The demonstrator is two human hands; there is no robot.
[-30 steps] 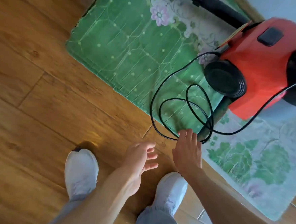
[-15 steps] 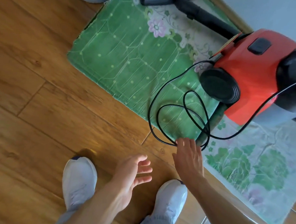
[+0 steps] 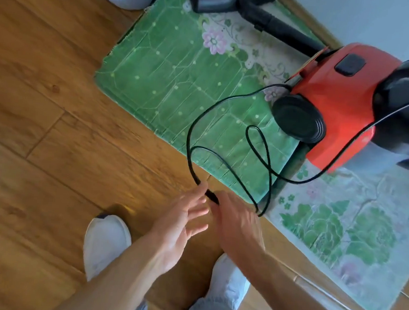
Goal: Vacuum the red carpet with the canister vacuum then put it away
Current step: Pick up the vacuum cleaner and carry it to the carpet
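A second ago my right hand (image 3: 237, 220) lay flat at the edge of the loops and my left hand (image 3: 181, 223) hung open short of them. Now both meet at the power cord (image 3: 188, 141). My right fingers curl down over it where it leaves the green mat (image 3: 170, 79) for the wooden floor (image 3: 54, 144). The cord vanishes under them, so I read this as a pinch, though the fingertips themselves are hidden. My left hand is spread, palm up, with one fingertip just touching the cord beside the right hand.

The near loop has been drawn off the mat toward my feet. The rest lies in loose curves on the mat and runs back over the red canister vacuum (image 3: 335, 110). The vacuum sits by the wall across the green mat and a pale leaf-patterned mat (image 3: 338, 232), its hose (image 3: 287, 31) stretched along the wall.

No red carpet is in view. With the cord in hand, I judge I am gathering it to coil, part of putting the vacuum away.
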